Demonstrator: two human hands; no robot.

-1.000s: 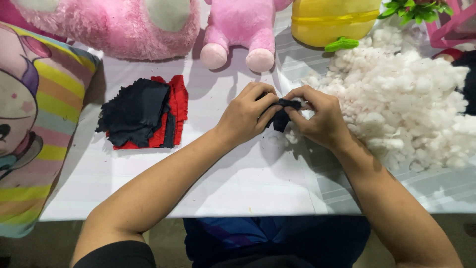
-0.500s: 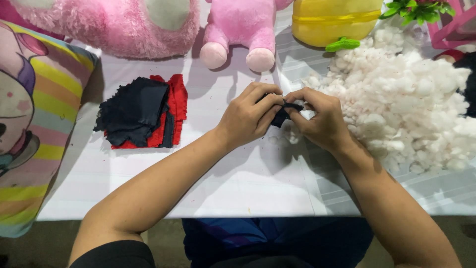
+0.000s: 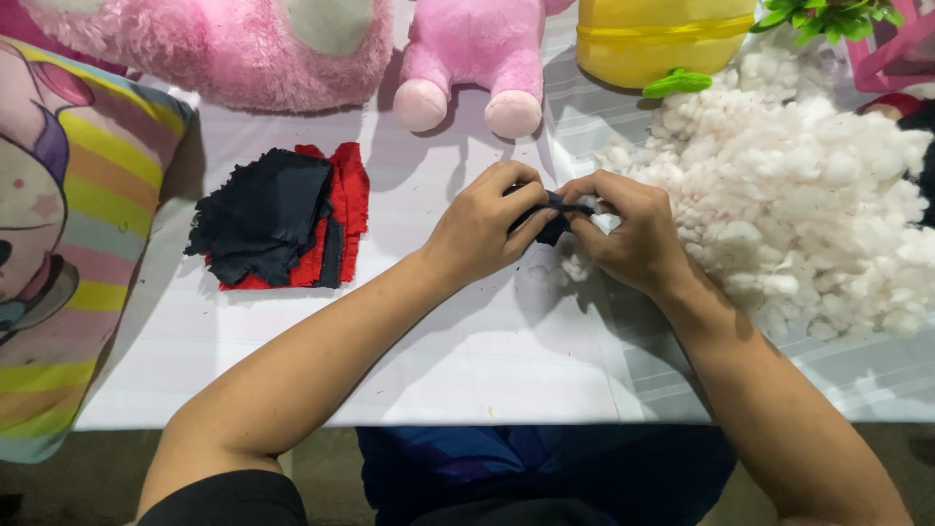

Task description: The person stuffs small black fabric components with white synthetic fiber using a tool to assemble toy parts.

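My left hand [image 3: 484, 226] and my right hand [image 3: 628, 234] meet over the white table [image 3: 458, 351], both pinching a small dark navy fabric piece [image 3: 555, 224] held between them. A bit of white stuffing shows at the fabric by my right fingers. Most of the fabric piece is hidden by my fingers. A big heap of white stuffing [image 3: 799, 195] lies directly right of my right hand. Left of my left hand sits a stack of navy and red fabric pieces [image 3: 278, 216].
A large pink plush [image 3: 214, 44] and a smaller pink plush [image 3: 472, 54] lie along the far edge, beside a yellow plush [image 3: 662, 39] with a green part. A striped cartoon pillow [image 3: 58, 244] borders the left. Green leaves [image 3: 818, 15] sit far right.
Both hands stay together on the navy fabric piece; the fingers have shifted slightly as they work it. Nothing else on the table has moved.
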